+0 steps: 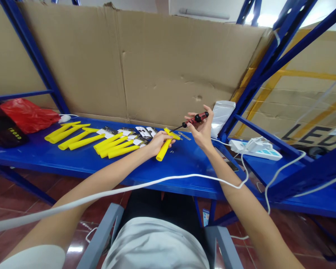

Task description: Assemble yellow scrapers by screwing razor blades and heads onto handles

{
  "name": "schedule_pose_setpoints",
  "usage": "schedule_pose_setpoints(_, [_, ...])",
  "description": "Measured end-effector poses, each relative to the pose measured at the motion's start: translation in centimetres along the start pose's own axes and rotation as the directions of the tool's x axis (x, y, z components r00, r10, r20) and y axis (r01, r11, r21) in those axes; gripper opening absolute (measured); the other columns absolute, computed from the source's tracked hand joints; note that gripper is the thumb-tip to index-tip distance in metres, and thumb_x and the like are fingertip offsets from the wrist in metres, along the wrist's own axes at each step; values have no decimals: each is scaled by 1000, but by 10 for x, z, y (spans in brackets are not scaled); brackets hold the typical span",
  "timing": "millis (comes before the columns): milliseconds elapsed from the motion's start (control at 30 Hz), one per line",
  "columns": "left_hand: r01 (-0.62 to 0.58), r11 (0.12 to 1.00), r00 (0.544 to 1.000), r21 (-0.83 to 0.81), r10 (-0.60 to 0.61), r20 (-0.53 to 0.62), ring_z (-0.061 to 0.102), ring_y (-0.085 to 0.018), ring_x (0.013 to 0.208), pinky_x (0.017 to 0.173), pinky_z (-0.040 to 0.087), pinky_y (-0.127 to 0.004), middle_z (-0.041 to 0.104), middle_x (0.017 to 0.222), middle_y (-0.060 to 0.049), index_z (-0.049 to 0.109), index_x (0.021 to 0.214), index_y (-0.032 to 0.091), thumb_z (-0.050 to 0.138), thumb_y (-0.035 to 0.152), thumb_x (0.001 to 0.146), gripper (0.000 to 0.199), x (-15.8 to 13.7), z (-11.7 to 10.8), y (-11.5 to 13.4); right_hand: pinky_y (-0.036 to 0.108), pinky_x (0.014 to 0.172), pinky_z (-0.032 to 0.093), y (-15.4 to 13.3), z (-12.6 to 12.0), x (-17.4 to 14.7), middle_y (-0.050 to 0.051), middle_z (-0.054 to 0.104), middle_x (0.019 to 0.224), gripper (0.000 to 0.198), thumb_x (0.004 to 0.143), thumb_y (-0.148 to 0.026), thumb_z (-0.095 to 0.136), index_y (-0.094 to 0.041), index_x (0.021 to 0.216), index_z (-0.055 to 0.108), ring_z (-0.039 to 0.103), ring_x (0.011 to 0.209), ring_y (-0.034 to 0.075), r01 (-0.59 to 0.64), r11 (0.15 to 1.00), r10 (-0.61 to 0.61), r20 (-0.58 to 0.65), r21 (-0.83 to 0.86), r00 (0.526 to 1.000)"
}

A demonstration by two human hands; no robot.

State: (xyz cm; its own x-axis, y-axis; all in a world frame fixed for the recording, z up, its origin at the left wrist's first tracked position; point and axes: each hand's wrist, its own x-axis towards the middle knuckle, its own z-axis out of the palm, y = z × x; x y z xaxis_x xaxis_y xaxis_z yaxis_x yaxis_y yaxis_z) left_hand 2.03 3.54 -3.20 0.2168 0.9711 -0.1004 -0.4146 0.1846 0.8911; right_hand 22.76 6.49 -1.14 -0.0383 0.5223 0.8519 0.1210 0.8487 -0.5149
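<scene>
My left hand point(157, 143) is closed around the head end of a yellow T-shaped scraper-like tool point(164, 150), keeping it on the blue shelf. In my right hand point(203, 130) is a red and black screwdriver point(197, 118), slanting down to the left. Its tip meets the head of the yellow tool; the exact contact spot is too small to make out. Just right of that head lies a thin metal blade point(184, 135). Several more yellow tools point(112, 144) rest in a row to the left, some beside black-and-white printed cards point(146, 132).
A red plastic bag point(28, 114) and a black bag point(5, 125) sit at the far left. A white power strip point(256, 149) is at the right, near a white packet point(222, 116). A white cable point(145, 182) crosses in front of my forearms. Cardboard point(162, 63) stands behind.
</scene>
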Motion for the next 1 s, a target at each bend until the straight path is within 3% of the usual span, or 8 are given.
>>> schedule_pose_setpoints(67, [3, 1000, 1000, -2, -3, -5, 76, -19, 73, 59, 52, -24, 76, 93, -8, 50, 102, 22, 76, -3, 85, 40, 1, -1, 0, 57, 110, 67, 0, 2, 0, 10, 71, 137, 97, 92, -71, 80, -42, 164, 22, 82, 114, 29, -17, 1000, 17, 6, 9, 1000])
schedule_pose_setpoints(267, [0, 1000, 1000, -2, 0, -4, 76, -20, 74, 58, 52, -25, 76, 93, -8, 51, 102, 22, 74, -2, 86, 37, 1, 0, -1, 64, 102, 69, 0, 0, 0, 5, 73, 110, 91, 91, -66, 84, -37, 161, 33, 81, 102, 31, 26, 996, -30, -48, -87, 998])
schedule_pose_setpoints(500, [9, 1000, 1000, -2, -9, -8, 77, -21, 74, 57, 51, -25, 76, 93, -9, 51, 100, 22, 72, -2, 86, 35, 1, 2, -1, 58, 110, 67, 0, 2, -1, 10, 69, 140, 105, 92, -69, 81, -43, 170, 15, 80, 117, 29, -13, 1000, 13, 0, 23, 1000])
schedule_pose_setpoints(733, [8, 1000, 1000, -10, -8, -5, 76, -19, 73, 57, 52, -25, 77, 91, -8, 57, 103, 20, 76, -2, 84, 35, 0, 3, 1, 65, 103, 67, 6, -1, 0, 6, 76, 113, 100, 90, -70, 84, -40, 166, 27, 80, 100, 31, -14, 995, 8, -64, -97, 998])
schedule_pose_setpoints(1000, [17, 1000, 1000, 1, -17, -20, 77, -19, 72, 56, 51, -25, 77, 87, -7, 54, 103, 21, 77, -3, 84, 38, -5, 6, 5, 57, 109, 67, 4, 0, -1, 9, 69, 139, 108, 92, -68, 82, -47, 172, 12, 82, 112, 28, -7, 1000, 8, -16, 25, 1000])
